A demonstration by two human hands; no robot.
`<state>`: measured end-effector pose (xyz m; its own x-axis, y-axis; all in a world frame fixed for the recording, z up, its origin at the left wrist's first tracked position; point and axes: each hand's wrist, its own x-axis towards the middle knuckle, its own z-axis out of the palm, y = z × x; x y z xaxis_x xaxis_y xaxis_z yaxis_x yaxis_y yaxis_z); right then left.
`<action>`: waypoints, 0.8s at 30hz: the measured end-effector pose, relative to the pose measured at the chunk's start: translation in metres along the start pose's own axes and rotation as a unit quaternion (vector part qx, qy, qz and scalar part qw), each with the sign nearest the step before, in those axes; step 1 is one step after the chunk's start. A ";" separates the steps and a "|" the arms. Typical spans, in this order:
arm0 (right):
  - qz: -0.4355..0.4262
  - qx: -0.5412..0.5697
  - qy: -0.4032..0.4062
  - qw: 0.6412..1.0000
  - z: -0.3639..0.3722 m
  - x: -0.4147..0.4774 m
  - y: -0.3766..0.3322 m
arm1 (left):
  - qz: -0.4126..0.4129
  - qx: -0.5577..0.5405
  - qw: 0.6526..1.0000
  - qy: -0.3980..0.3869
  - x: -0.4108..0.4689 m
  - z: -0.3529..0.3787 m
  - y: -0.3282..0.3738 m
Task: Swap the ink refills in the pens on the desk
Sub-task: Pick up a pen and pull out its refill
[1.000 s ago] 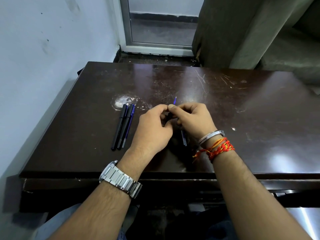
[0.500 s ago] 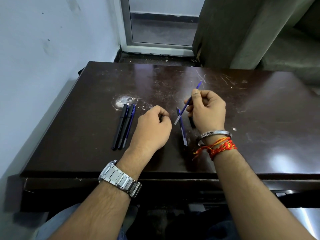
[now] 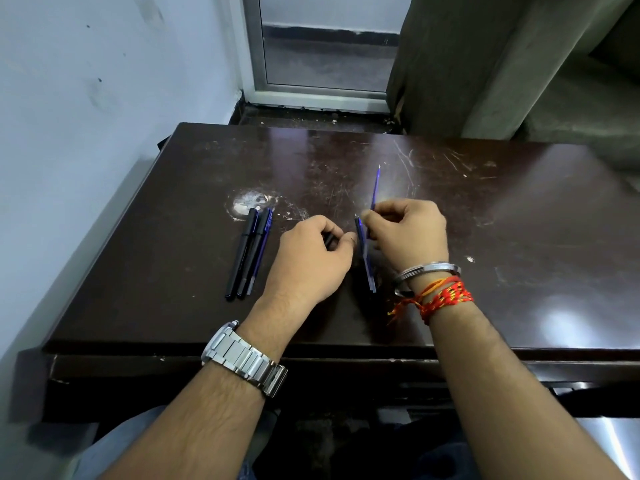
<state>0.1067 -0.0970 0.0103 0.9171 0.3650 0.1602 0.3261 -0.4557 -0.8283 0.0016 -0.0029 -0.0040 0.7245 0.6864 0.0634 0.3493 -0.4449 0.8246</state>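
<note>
Head camera looks down on the desk (image 3: 502,209). The right hand (image 3: 408,233) pinches a thin blue refill (image 3: 375,187), tip pointing away. The left hand (image 3: 311,261) is curled around a dark pen piece (image 3: 328,240). Between them an open pen (image 3: 366,261) lies on the desk; three pens (image 3: 251,254) lie further left.

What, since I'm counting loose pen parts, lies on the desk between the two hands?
The head view shows slim blue pen parts lying lengthwise on the desk between the left hand and right hand; one piece or two, I cannot tell.
</note>
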 end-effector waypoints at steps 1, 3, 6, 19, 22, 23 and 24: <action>-0.014 -0.062 0.006 0.998 -0.003 0.001 0.001 | -0.006 0.002 1.000 -0.001 0.000 0.000 0.000; -0.018 -0.158 -0.023 0.987 -0.008 0.000 0.002 | -0.016 0.000 1.000 -0.007 0.000 0.001 -0.001; 0.015 -0.223 -0.078 0.972 -0.007 0.000 0.004 | -0.026 0.006 1.000 -0.016 0.000 0.001 0.000; 0.020 -0.244 -0.094 0.965 0.002 -0.001 0.005 | -0.041 0.070 0.997 -0.008 0.000 -0.004 0.002; -0.004 -0.231 -0.059 0.971 0.001 -0.002 0.002 | -0.050 0.148 0.987 0.045 0.005 -0.017 -0.001; -0.014 -0.223 -0.045 0.974 0.001 -0.004 0.001 | -0.059 0.169 0.982 0.058 0.007 -0.022 -0.003; -0.024 -0.215 -0.035 0.976 0.001 -0.005 0.000 | -0.069 0.187 0.978 0.067 0.009 -0.026 -0.005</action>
<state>0.1022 -0.0981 0.0095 0.8855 0.4415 0.1446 0.4481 -0.7296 -0.5166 -0.0095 0.0203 0.0069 0.5791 0.8130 0.0604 0.6494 -0.5048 0.5687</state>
